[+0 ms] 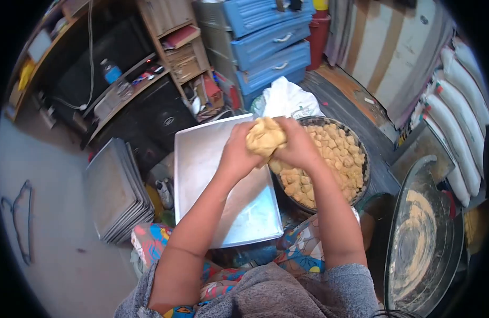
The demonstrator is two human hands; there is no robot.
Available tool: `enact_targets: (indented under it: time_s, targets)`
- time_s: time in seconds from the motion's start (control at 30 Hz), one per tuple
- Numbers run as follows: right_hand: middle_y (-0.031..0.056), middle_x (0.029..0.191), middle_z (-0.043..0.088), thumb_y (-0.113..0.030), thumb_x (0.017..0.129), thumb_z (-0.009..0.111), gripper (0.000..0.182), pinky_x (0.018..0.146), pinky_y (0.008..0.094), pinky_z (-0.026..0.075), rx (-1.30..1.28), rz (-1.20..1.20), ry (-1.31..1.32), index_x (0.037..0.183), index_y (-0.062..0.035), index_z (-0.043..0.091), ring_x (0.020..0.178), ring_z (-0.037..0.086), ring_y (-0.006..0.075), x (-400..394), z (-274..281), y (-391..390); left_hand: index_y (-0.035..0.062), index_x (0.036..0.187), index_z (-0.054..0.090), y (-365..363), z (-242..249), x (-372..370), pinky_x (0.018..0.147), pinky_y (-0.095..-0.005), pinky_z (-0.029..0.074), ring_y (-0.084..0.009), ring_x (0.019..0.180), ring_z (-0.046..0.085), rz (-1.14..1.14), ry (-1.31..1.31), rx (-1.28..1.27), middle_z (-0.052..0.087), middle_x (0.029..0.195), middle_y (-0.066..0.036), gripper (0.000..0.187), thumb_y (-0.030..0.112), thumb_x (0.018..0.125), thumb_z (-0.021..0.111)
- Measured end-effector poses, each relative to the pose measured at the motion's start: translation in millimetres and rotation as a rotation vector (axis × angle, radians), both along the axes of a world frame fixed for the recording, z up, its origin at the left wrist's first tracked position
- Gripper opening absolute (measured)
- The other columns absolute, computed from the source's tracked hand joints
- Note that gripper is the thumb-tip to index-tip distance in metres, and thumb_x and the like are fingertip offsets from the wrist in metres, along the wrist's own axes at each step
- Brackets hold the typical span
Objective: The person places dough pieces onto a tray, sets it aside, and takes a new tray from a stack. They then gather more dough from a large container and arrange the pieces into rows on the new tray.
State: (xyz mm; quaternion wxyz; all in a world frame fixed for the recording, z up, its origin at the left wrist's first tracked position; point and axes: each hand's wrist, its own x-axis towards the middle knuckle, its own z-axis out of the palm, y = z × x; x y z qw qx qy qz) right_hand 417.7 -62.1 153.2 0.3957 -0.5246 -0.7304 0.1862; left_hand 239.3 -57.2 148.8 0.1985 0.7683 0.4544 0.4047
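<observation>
A lump of pale yellow dough [265, 137] is held up between my two hands, its top folded and creased. My left hand [239, 151] grips it from the left, fingers wrapped round it. From the other side my right hand [296, 143] closes on the same lump; the fingertips behind it are hidden. Below my hands lies a white rectangular tray [228, 206], with nothing visible on its surface. To its right a round dark pan [367, 177] holds many small dough pieces [334, 153], partly covered by my right forearm.
A stack of metal trays [114, 188] leans at the left. On the right stands a large black basin [416, 249] with floury residue, near several stacked white sacks [454, 135]. A white plastic bag [289, 98] and blue drawers [271, 47] are ahead.
</observation>
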Motion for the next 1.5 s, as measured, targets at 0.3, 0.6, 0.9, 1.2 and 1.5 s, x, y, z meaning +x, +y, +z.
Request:
enact_targets:
  time_s: [0.3,0.6,0.9,1.2,1.5]
  targets:
    - [0.0135,0.146,0.030,-0.027,0.069,0.070,0.090,0.103,0.0565,0.030,-0.267,0.339,-0.517,0.145,-0.0242,0.022,0.128,0.038,0.0356,-132,-91,-38,0.0087,0.134,0.039,-80,-74,-153,0.103,-0.0378,0.035,-0.0351,0.129,0.036,0.303,0.421,-0.446,0.030,0.142,-0.019,0.086,0.027,0.061,0.081]
    - [0.0194,0.119,0.052,-0.026,0.072,0.070,0.058,0.093,0.0370,0.044,-0.271,0.232,-0.205,0.125,-0.0084,0.053,0.106,0.055,0.0346,-114,-61,-15,0.0033,0.120,0.056,-56,-82,-217,0.083,-0.0333,0.047,-0.0247,0.095,0.057,0.080,0.127,-0.488,0.053,0.116,-0.016,0.053,0.027,0.076,0.074]
    - [0.0138,0.119,0.057,-0.029,0.076,0.063,0.047,0.099,0.0437,0.032,-0.186,0.156,-0.194,0.121,-0.0155,0.060,0.115,0.048,0.0333,-138,-97,16,0.0054,0.091,0.067,20,-86,-241,0.068,-0.0280,0.048,-0.0122,0.075,0.059,-0.144,-0.002,-0.631,0.065,0.080,-0.005,0.018,0.015,0.076,0.070]
    - [0.0129,0.095,0.065,-0.019,0.061,0.072,0.044,0.083,0.0356,0.047,-0.530,0.685,-0.497,0.104,-0.0111,0.064,0.092,0.061,0.0282,-201,-79,63,0.0026,0.089,0.069,102,-122,-228,0.087,-0.0369,0.046,-0.0309,0.101,0.059,0.155,0.106,-0.065,0.062,0.109,-0.015,0.020,0.013,0.072,0.067]
    - [0.0155,0.097,0.060,-0.021,0.076,0.071,0.036,0.080,0.0401,0.047,0.096,-0.041,-0.011,0.108,-0.0066,0.064,0.091,0.059,0.0311,-210,-108,144,0.0003,0.093,0.063,115,-121,-205,0.089,-0.0377,0.046,-0.0337,0.102,0.057,0.402,-0.052,0.029,0.059,0.110,-0.016,0.019,0.001,0.074,0.062]
